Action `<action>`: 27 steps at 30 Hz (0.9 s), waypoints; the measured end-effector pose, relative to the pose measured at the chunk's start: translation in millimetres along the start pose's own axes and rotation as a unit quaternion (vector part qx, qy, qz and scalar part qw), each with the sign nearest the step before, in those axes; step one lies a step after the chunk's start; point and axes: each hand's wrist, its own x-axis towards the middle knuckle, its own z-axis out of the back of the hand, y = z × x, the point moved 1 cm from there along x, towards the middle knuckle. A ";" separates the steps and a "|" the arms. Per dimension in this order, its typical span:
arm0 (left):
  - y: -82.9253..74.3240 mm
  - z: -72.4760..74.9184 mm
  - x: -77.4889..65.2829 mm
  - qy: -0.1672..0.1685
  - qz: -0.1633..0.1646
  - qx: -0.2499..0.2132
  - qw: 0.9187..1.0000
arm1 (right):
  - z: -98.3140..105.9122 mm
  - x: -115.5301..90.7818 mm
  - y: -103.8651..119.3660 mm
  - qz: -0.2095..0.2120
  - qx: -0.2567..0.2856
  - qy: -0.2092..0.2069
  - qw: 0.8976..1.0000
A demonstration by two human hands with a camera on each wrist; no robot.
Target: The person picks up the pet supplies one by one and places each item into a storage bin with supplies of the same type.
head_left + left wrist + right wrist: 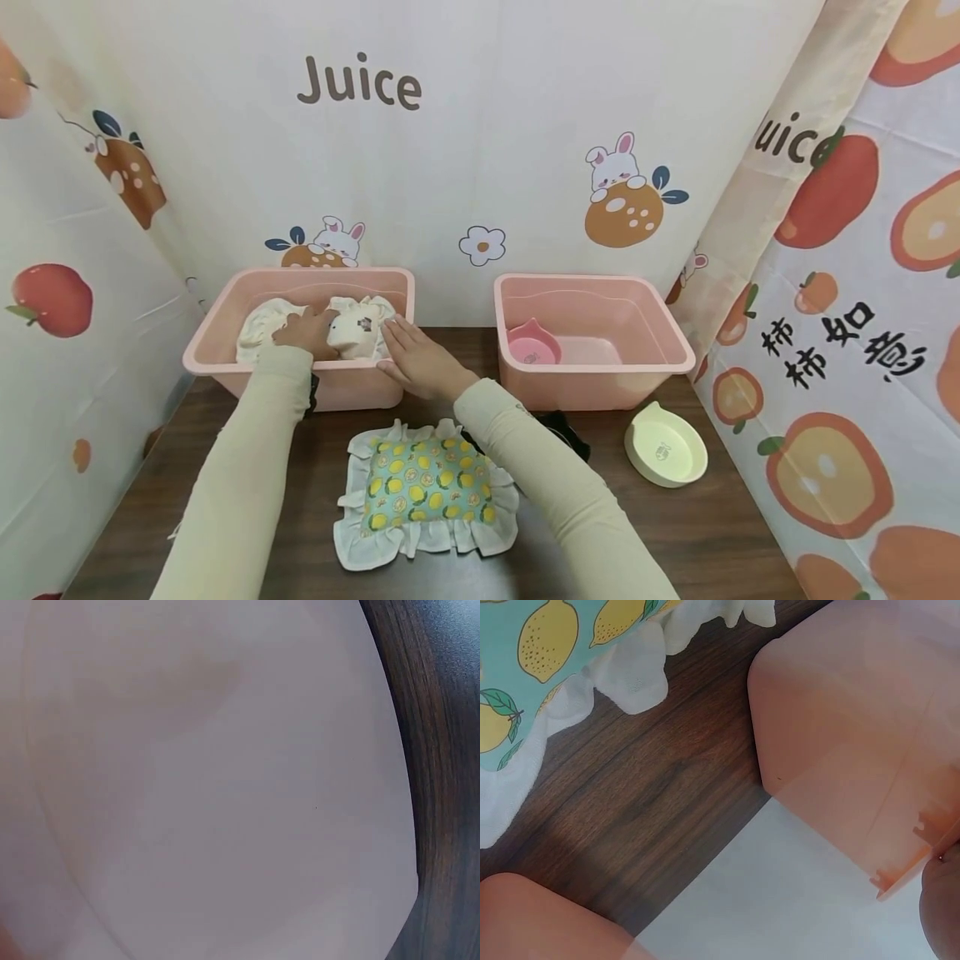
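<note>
A cream, ruffle-edged fabric piece [352, 327] bearing a small dark print lies bunched inside a pink plastic bin [352, 388], spread across its near and middle part beneath a person's left hand [306, 332]. The open-topped bin sits upright on a dark wood-grain table [311, 492], its near right corner beside the right hand [423, 362], whose fingers extend over the rim.

The left grip [306, 332] hides some cream cloth [262, 323] from me, the right sleeve [558, 492] part of a black thing [567, 432]; I can't read the tiny mark [663, 452] in the bowl [680, 457] near the right edge of the table [300, 517].
</note>
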 end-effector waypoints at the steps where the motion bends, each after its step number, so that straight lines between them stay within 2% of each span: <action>1: -0.4 0.0 0.2 0.003 0.001 0.001 1.000 | -0.3 0.0 -0.1 0.000 0.001 0.000 1.000; 4: -1.0 -0.4 1.1 0.010 -0.004 0.002 1.000 | -1.8 0.4 -0.7 -0.001 0.003 -0.002 1.000; 11: -1.0 -1.7 1.8 0.040 -0.075 0.010 0.996 | -3.9 0.4 -1.6 0.001 0.000 -0.008 1.000; 14: -1.4 -2.6 1.2 0.057 -0.092 0.004 0.994 | -3.7 0.1 -1.4 -0.001 0.002 -0.005 1.000; 24: -6.1 1.4 -2.9 0.086 -0.102 -0.002 0.991 | -1.5 -0.3 0.3 -0.008 0.008 0.006 1.000; 27: -7.7 2.2 -3.3 0.096 -0.094 -0.007 0.991 | -1.8 -0.2 -0.3 -0.010 0.008 0.006 1.000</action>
